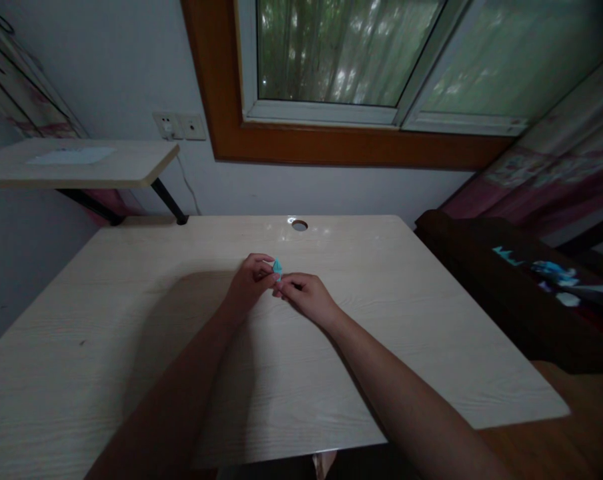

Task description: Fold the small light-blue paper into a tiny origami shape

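Observation:
A small turquoise folded piece, seemingly paper [277, 267], is held between both hands above the middle of the table [361, 373]. My left hand [251, 280] pinches it from the left, thumb and fingers closed on its side. From the right, the fingertips of my right hand [304, 292] are closed at its lower end. Fingers cover much of the piece, so its full shape is hidden; a pointed top shows above them.
A raised shelf [146, 175] with a white sheet [71, 156] stands at the back left on black legs. Near the table's back edge is a round cable hole [299, 226]. Right of the table, a dark brown surface [481, 287] carries turquoise pieces [506, 255] and other small items.

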Available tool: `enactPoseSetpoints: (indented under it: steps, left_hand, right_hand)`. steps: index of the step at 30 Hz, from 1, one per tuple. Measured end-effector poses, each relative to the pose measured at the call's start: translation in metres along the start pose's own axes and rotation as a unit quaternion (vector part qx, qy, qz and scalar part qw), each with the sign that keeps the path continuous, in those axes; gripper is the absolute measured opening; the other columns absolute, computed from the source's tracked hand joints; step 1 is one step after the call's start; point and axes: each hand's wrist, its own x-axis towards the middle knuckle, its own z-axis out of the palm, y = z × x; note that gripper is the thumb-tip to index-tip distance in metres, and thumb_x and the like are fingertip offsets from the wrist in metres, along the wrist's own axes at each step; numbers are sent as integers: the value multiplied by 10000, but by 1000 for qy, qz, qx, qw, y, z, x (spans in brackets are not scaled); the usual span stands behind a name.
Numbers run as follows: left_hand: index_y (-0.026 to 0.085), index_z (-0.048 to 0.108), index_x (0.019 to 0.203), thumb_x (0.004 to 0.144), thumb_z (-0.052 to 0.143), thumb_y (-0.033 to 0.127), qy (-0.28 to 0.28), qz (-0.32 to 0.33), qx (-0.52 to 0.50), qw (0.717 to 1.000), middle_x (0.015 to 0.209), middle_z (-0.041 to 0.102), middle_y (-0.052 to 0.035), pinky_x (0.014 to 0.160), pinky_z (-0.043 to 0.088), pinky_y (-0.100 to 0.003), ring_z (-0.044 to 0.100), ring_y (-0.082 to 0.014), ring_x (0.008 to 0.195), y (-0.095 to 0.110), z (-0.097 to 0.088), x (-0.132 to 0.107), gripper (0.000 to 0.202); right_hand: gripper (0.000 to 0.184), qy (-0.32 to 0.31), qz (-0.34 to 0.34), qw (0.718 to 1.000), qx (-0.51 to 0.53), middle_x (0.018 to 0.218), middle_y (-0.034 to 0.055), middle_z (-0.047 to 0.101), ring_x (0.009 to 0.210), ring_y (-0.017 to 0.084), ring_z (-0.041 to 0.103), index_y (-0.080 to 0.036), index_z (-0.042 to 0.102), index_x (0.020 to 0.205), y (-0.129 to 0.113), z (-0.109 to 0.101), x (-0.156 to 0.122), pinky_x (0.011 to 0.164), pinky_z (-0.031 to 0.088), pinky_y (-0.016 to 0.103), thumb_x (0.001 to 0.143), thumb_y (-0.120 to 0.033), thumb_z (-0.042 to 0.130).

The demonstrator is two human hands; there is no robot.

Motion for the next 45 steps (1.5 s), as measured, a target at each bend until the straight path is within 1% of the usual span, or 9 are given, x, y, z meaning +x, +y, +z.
enactPoseSetpoints:
  steps: [4,11,21,26,30,34,39,45]
  left_hand:
    - [178,538,1049,756,737,224,-12,2,-10,1000,696,625,43,601,467,-229,630,-118,629,0,0,0,357]
    - [201,458,960,742,737,204,6,16,-31,999,724,655,43,604,489,-231,646,-115,613,-3,2,0,354]
    - [181,532,926,755,731,219,-2,4,-22,1000,766,652,18,652,491,-236,649,-117,684,-1,0,-1,265]
    - [185,517,983,730,753,213,11,0,-26,1000,726,640,43,632,482,-234,645,-117,645,2,0,-1,347]
    - [185,497,1032,728,757,207,15,-10,-40,999,682,631,57,629,470,-239,645,-126,631,4,0,-1,401]
    - [186,497,1031,728,764,227,6,-19,-39,999,659,641,53,623,464,-246,649,-137,625,4,-1,-1,405]
    - [187,499,1033,712,778,224,-3,-19,-52,998,645,637,56,614,465,-245,623,-126,598,2,-2,-1,427]
    - [193,501,1020,702,788,221,6,-29,-76,997,632,630,62,627,472,-256,638,-139,613,4,-2,-2,430]
  right_hand:
    - [326,2,2,1000,-4,743,37,708,649,139,595,-176,739,802,-2,0,0,628,450,249,911,-426,561]
    - [314,9,7,1000,4,762,36,715,661,137,599,-178,739,808,-1,1,0,629,446,240,907,-423,569]
    - [350,10,-2,1000,-17,723,29,692,645,135,583,-181,740,802,-3,0,0,614,425,241,911,-467,569]
    - [312,15,-7,1000,-23,721,27,697,649,137,586,-184,741,793,-2,0,0,619,429,243,911,-419,572]
    - [255,17,-10,1000,-14,759,25,717,661,137,592,-194,744,812,1,0,1,633,439,246,900,-370,581]
    - [219,19,-4,1000,7,751,26,712,657,138,589,-190,742,809,3,0,1,636,448,250,876,-342,600]
    - [161,10,-6,999,51,770,28,708,676,136,597,-184,743,827,4,-1,2,657,463,250,842,-254,599]
    - [159,1,12,997,72,748,28,702,634,127,588,-174,735,819,3,0,2,625,464,240,827,-254,597]
